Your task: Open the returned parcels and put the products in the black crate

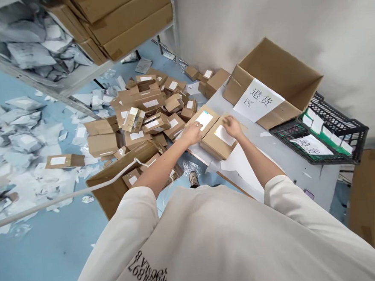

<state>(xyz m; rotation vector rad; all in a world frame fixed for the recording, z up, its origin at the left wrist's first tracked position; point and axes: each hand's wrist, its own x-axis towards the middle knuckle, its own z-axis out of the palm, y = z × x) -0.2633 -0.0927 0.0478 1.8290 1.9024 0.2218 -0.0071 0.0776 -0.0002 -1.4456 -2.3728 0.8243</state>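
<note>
Two small brown cardboard boxes lie side by side at the table's left edge. The farther box (211,114) bears a white label with a blue corner. My left hand (191,133) is at its near left side, fingers bent against the box by the label. On the nearer box (214,143) is another white label (225,135). My right hand (232,126) is over that box's right side, thumb and fingers drawn together by the label's edge. Whether anything small is between those fingertips is hidden. White paper (245,170) lies on the table below my right forearm.
A large open carton (261,114) with a handwritten sign stands on the table (301,184), beside a black crate (338,147). Many boxes (149,96) heap on the floor left of it. A white bar (113,178) crosses the left side. Grey parcels (30,53) fill a shelf.
</note>
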